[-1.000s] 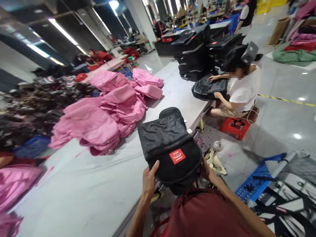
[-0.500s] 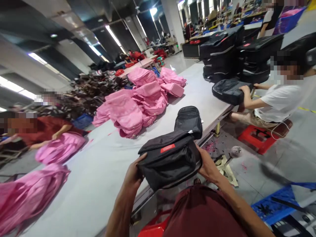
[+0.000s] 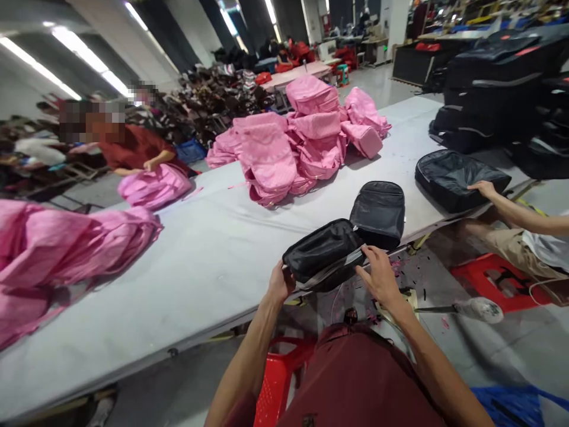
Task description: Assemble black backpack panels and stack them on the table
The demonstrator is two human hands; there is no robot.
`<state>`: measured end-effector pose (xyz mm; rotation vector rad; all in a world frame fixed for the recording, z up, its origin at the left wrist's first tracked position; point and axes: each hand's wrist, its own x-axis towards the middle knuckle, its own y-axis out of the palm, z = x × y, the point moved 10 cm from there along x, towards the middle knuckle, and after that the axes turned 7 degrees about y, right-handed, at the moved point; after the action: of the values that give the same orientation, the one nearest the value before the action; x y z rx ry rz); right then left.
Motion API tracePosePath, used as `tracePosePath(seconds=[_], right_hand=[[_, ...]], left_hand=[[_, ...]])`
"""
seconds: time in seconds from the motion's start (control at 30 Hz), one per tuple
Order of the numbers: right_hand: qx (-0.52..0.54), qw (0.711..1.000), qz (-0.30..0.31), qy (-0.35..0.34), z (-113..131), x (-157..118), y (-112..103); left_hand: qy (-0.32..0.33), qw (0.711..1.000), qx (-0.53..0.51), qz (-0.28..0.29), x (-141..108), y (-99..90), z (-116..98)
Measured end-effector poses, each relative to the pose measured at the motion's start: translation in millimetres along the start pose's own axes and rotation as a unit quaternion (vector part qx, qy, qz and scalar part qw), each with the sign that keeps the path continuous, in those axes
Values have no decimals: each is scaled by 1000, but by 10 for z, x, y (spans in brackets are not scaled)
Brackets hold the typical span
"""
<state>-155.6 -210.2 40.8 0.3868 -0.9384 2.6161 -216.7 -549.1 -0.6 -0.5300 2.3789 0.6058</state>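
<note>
A black bag (image 3: 326,252) lies tilted at the near edge of the white table (image 3: 186,267), its light-edged zipper side toward me. My left hand (image 3: 282,281) grips its left end, fingers bent round the corner. At the right end, my right hand (image 3: 377,273) has its fingertips on the zipper edge, with the thumb apart from the fingers. Just behind, touching or nearly touching it, a smaller black bag (image 3: 379,213) lies on the table.
Pink bags (image 3: 306,142) are heaped mid-table, with more pink fabric (image 3: 57,249) at left. A person's hand (image 3: 484,188) rests on another black bag (image 3: 460,178) at right, near tall black stacks (image 3: 493,95). Red stools (image 3: 275,379) stand below the table edge.
The black bag has been lowered to the table edge and turned, so its red label no longer shows. My right hand has shifted onto its zipper edge. The view has swung right.
</note>
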Motion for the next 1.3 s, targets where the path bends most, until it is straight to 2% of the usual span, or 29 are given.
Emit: tracePosePath(seconds=[0.1,0.2,0.23,0.3,0.37,0.43,0.53,0.6,0.67,0.77,0.83,0.93,1.1,1.3], right_hand=[[-4,996,77,-40,231,355,-38],[-25,990,93,-107,618,781,-52],[-42,986,96,-128,758,914,7],[-102,974,129,-153,977,1138,271],[-196,956,164,-142,1055,1312,602],[-277,942,156,-109,1046,1460,806],[-330,932,121,-86,1046,1591,920],[-337,932,110,-77,1037,1640,947],[-335,934,108,-60,1000,1675,968],[-309,943,119,-25,914,1697,1017],[-285,950,129,-6,858,1694,1049],[-263,955,136,24,777,1689,1061],[-259,955,110,88,657,1704,987],[-281,946,100,130,592,1728,971]], left_hand=[[30,999,-34,28,118,32,-161],[34,998,-17,46,195,150,-214],[26,998,-4,52,216,194,-206],[23,996,13,81,259,287,-212],[64,990,1,128,307,348,-318],[162,975,-2,153,353,270,-528],[330,932,87,120,366,-71,-781],[383,904,161,102,364,-259,-739],[400,884,210,118,365,-333,-566],[434,854,260,117,347,-347,-334],[473,834,269,94,323,-341,-289],[521,805,271,90,285,-272,-300],[618,731,279,68,86,-178,-412],[646,709,276,62,12,-105,-371]])
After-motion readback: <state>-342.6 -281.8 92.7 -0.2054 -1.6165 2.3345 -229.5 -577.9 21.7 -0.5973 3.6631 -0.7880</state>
